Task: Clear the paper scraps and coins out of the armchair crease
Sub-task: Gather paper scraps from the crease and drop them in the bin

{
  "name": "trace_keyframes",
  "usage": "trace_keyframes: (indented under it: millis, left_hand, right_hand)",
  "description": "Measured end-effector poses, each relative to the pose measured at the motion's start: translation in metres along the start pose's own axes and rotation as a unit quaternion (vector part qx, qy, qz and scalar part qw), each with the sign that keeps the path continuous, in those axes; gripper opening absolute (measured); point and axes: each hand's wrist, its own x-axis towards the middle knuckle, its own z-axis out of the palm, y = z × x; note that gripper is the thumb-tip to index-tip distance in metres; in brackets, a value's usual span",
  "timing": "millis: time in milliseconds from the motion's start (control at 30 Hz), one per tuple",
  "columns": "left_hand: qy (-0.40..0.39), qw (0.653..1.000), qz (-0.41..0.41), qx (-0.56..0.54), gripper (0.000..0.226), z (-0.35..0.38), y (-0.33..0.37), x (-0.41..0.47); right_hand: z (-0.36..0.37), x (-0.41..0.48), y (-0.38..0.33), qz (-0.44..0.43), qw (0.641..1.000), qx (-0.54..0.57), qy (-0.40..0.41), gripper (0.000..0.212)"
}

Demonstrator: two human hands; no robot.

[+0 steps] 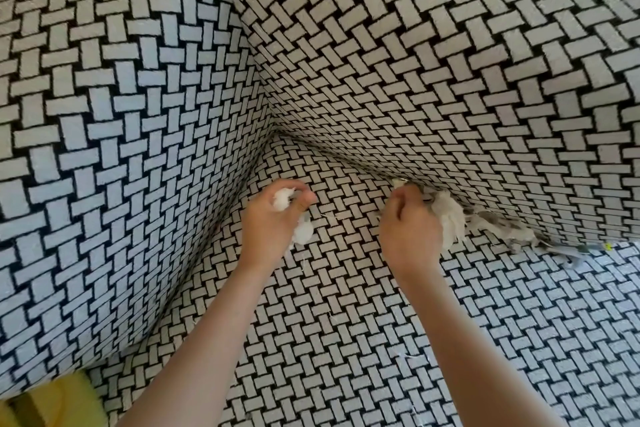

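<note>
The armchair crease point(346, 156) runs from the back-left corner down to the right, between the seat and the backrest. My left hand point(273, 218) hovers over the seat and grips a wad of white paper scraps point(301, 230). At the crease, my right hand point(412, 229) holds a bunch of shredded white scraps point(450, 222). A small shiny coin point(401, 181) sits in the crease just above that hand's fingertips. More paper scraps point(502, 225) lie along the crease to the right, ending in grey bits point(571, 250).
The armchair is covered in black-and-white basket-weave fabric: seat point(346, 340), left arm point(121, 149) and backrest point(433, 62) enclose the work area. A yellow object point(45, 402) shows at the bottom left, outside the chair. Thin paper threads lie on the seat.
</note>
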Motion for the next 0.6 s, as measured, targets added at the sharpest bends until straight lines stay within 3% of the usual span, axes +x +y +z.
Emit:
trace_keyframes:
  millis: [67,167,367,433,500,533,600]
  left_hand:
    - [-0.072,0.988,0.034,0.136,0.028,0.002,0.000,-0.003]
    - [-0.131,0.939,0.081,0.308,0.048,0.008,0.004,-0.002]
    - [-0.130,0.888,0.187,0.398,0.021,0.015,0.002,-0.004]
    - [-0.129,0.920,0.139,0.343,0.020,0.012,0.002,-0.004]
    - [-0.093,0.979,0.012,0.182,0.022,0.003,0.010,-0.004]
    - [-0.068,0.993,-0.046,0.085,0.020,-0.005,0.013,-0.007]
    - [-0.063,0.992,-0.106,0.017,0.015,-0.020,0.013,-0.015]
  right_hand:
    - [0.002,-0.004,-0.001,-0.022,0.993,-0.103,-0.061,0.036]
    - [0.002,-0.001,-0.007,-0.012,0.975,-0.191,-0.110,0.041]
    - [-0.007,-0.005,-0.006,-0.065,0.978,-0.157,-0.122,0.021]
    - [-0.009,-0.009,-0.003,-0.040,0.991,-0.084,-0.100,0.023]
    - [-0.009,-0.011,0.000,-0.005,0.996,0.012,-0.088,0.022]
    - [-0.010,-0.014,-0.002,0.012,0.994,0.063,-0.093,0.018]
    - [-0.008,-0.022,-0.007,0.046,0.978,0.154,-0.133,0.011]
